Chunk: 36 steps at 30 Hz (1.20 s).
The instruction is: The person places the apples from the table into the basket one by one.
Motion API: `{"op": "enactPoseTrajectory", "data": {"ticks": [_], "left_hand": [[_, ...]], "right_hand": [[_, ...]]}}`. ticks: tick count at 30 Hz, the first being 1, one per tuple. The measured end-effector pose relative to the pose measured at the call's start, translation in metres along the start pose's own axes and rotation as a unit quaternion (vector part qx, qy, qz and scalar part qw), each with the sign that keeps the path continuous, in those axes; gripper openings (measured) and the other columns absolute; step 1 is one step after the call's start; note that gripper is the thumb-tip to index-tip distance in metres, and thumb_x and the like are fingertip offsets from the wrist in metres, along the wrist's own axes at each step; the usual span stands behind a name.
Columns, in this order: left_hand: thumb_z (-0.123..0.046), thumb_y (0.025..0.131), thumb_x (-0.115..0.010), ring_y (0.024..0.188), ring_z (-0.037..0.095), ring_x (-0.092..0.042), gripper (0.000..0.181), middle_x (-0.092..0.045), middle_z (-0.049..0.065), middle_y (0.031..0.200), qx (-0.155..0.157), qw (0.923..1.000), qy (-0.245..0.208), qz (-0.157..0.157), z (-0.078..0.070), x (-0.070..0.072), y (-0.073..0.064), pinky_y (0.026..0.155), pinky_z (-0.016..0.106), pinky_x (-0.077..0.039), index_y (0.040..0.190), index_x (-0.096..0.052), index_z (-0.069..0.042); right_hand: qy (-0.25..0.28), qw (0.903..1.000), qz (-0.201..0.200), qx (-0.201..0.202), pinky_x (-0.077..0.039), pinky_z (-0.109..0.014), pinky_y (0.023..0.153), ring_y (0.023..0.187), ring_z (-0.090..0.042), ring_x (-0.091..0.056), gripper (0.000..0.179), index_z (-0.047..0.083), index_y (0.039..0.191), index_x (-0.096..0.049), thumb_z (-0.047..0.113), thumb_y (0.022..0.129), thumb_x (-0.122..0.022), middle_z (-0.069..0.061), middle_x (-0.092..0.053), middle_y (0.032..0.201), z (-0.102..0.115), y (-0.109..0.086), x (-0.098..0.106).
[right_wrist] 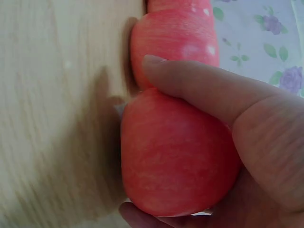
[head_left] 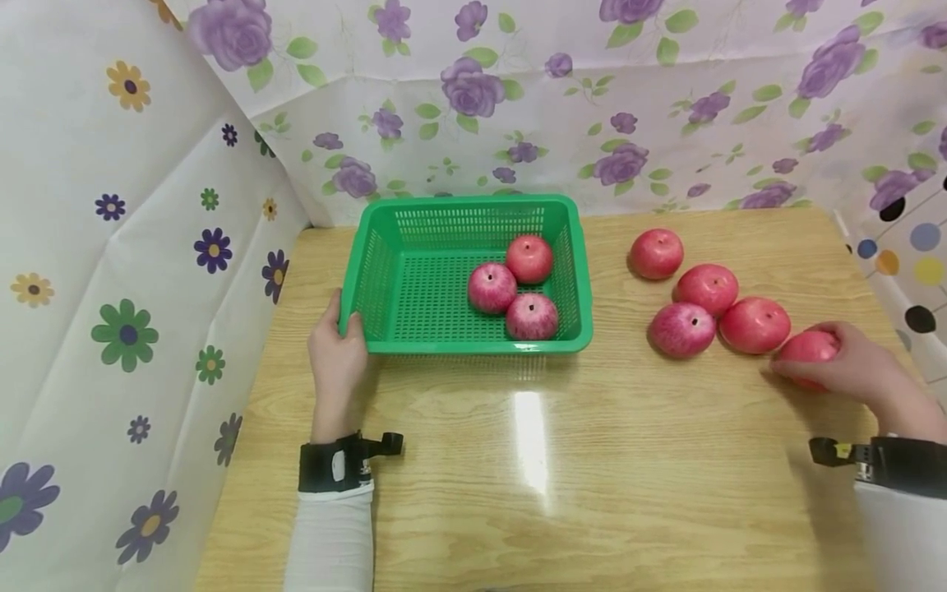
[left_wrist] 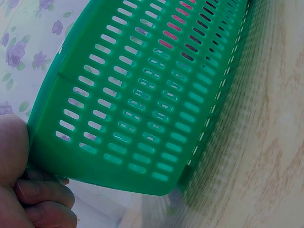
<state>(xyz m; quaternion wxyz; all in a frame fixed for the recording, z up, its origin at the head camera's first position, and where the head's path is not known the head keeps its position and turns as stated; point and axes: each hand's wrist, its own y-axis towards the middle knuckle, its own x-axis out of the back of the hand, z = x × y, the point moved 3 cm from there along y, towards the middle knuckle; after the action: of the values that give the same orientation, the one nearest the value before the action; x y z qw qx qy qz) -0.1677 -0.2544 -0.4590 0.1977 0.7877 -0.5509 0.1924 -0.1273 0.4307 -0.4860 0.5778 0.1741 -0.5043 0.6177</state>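
grip, right: the right hand (head_left: 873,370) is holding an apple (head_left: 808,349), thumb and fingers spreading around its sides. location: this apple is sitting at the right end of a loose group on the table (head_left: 444,510), well apart from the green basket (head_left: 444,347). whether it is bearing on the wood or hanging just above is not showing clearly.

grip, left: the left hand (head_left: 336,349) is clasping the basket's rim at the near left, thumb curling over it.

hazards, as judged: the round, smooth-looking fruit could be slipping if the pinch is loosening. the thumb is reaching toward the neighbouring apple (head_left: 755,325), so a sideways push could be setting that one rolling into the others. uneven pulling on the rim could be tilting the basket and shifting the three apples (head_left: 491,288) inside, which are bunching toward its right side.

appearance: the held apple is showing a nearly even red, with faint paler streaking and a full, rounded shape. no bruise or cut is appearing on the visible face; the covered side is escaping inspection.
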Motion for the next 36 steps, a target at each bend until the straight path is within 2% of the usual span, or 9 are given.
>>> {"op": "enactPoseTrajectory", "data": {"ticks": [5, 9, 18, 26, 32, 36], "left_hand": [[-0.012, 0.103, -0.046, 0.134, 0.021, -0.038, 0.052, -0.038, 0.014, 0.152, 0.004, 1.0, 0.001, 0.0, 0.001, 0.0001, 0.0005, 0.111, 0.042, -0.039, 0.152, -0.033, -0.004], [-0.012, 0.102, -0.047, 0.133, 0.019, -0.038, 0.052, -0.038, 0.013, 0.153, 0.009, 1.0, 0.0, 0.0, 0.0009, 0.0001, 0.0004, 0.111, 0.04, -0.04, 0.152, -0.033, -0.005], [-0.012, 0.103, -0.046, 0.133, 0.018, -0.039, 0.052, -0.039, 0.013, 0.153, 0.007, 1.0, 0.004, 0.0, 0.0012, -0.0001, 0.0017, 0.111, 0.039, -0.04, 0.152, -0.032, -0.005], [-0.013, 0.103, -0.047, 0.132, 0.017, -0.041, 0.051, -0.04, 0.013, 0.152, 0.005, 0.9999, 0.013, -0.007, 0.0028, -0.0004, 0.0016, 0.11, 0.038, -0.041, 0.152, -0.034, -0.004], [-0.013, 0.103, -0.047, 0.131, 0.018, -0.042, 0.051, -0.04, 0.013, 0.151, 0.006, 0.9999, 0.006, -0.007, 0.0024, -0.0005, 0.0016, 0.108, 0.038, -0.043, 0.152, -0.034, -0.005], [-0.013, 0.103, -0.047, 0.132, 0.017, -0.041, 0.051, -0.04, 0.013, 0.152, 0.006, 1.0, 0.005, -0.006, 0.0019, -0.0001, 0.0012, 0.109, 0.037, -0.042, 0.152, -0.034, -0.005]], "right_hand": [[-0.01, 0.9999, -0.004, 0.014, -0.041, -0.074, 0.083, 0.109, -0.06, -0.038, 0.114, -0.011, 0.141, -0.024, 0.066, 0.074, -0.075, -0.043, -0.037, 0.127, 0.0047, -0.0037, -0.0031], [-0.023, 0.9996, -0.016, 0.008, -0.04, -0.075, 0.082, 0.108, -0.06, -0.038, 0.113, -0.01, 0.14, -0.028, 0.067, 0.072, -0.075, -0.043, -0.038, 0.127, 0.0064, -0.0049, -0.0036], [-0.041, 0.9987, -0.031, -0.001, -0.046, -0.065, 0.073, 0.1, -0.055, -0.044, 0.115, -0.011, 0.134, -0.034, 0.072, 0.067, -0.076, -0.041, -0.045, 0.118, 0.0063, -0.0057, -0.0016], [-0.039, 0.9988, -0.027, 0.006, -0.048, -0.06, 0.07, 0.097, -0.055, -0.045, 0.109, -0.014, 0.132, -0.03, 0.064, 0.073, -0.078, -0.041, -0.044, 0.115, 0.0003, -0.0027, -0.0017], [-0.024, 0.999, -0.036, 0.013, -0.046, -0.068, 0.076, 0.103, -0.057, -0.042, 0.101, -0.009, 0.139, -0.029, 0.062, 0.081, -0.071, -0.043, -0.04, 0.122, -0.0002, -0.0045, -0.0034], [-0.016, 0.999, -0.04, 0.008, -0.046, -0.068, 0.078, 0.103, -0.057, -0.042, 0.093, -0.008, 0.137, -0.034, 0.061, 0.084, -0.069, -0.042, -0.04, 0.123, -0.0001, -0.0069, -0.0043]]}}
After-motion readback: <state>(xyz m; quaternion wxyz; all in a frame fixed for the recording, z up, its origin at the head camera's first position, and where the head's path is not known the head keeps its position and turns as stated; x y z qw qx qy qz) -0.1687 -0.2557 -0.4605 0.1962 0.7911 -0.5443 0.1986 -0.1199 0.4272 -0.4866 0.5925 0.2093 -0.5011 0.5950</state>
